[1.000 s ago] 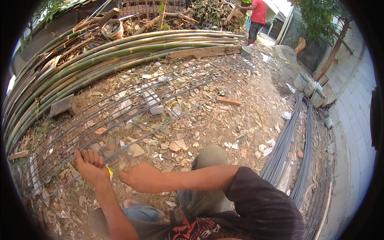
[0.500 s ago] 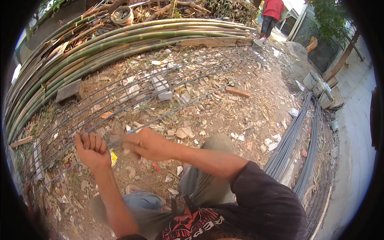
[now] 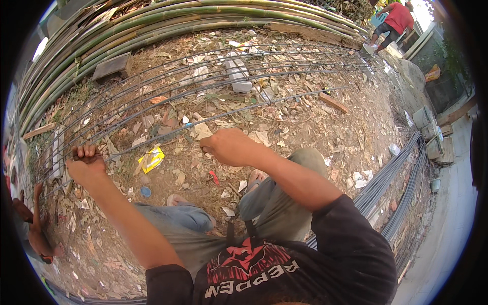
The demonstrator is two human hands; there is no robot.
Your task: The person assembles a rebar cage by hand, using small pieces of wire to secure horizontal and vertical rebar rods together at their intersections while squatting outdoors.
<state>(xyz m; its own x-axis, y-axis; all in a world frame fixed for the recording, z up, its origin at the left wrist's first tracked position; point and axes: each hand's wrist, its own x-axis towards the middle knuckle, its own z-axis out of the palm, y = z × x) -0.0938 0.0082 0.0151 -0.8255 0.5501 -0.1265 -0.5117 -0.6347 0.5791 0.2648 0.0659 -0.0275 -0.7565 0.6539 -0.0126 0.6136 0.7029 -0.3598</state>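
Observation:
A long steel rod (image 3: 203,121) of a rebar cage runs across in front of me. On the left, my left hand (image 3: 87,163) is closed where this rod passes, fingers curled up round it. My right hand (image 3: 231,146) hangs apart from the rod, above the ground in front of my knee. Its fingers are folded in, and whatever they may hold is hidden. Beyond the near rod, the cage's other parallel bars (image 3: 168,97) stretch to the far right, joined by thin cross ties.
Bamboo poles (image 3: 168,20) lie along the back. A grey block (image 3: 236,73) sits under the cage. Bundled steel rods (image 3: 386,175) lie to my right by a wall. Another person's arm (image 3: 36,218) shows at the left edge; a person in red (image 3: 399,20) stands far right.
My right hand has moved away from my left, to the right and off the rod. My left hand stays closed at the rod. The view has shifted, and another person now shows at left.

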